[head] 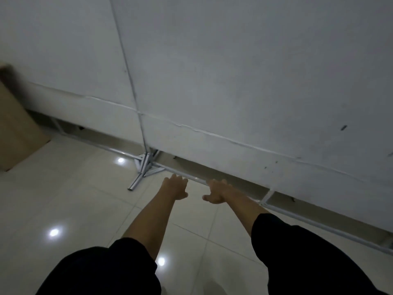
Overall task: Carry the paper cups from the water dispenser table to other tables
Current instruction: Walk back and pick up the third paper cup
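Paper cups: can't tell where they are from here. Left hand (pixel 174 186) and right hand (pixel 217 192) both spread, palms down, holding nothing, stretched over the tiled floor (pixel 85 199) near a white partition (pixel 234 81). Cardboard box (pixel 14 124) far left.

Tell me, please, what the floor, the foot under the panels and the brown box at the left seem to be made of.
Floor: glossy tile, probably ceramic; it mirrors lamps and shows grout lines.
Foot: pale metal, likely aluminium; straight bars with a dull sheen.
Box: probably cardboard; matte brown, flat faces, though blurred.
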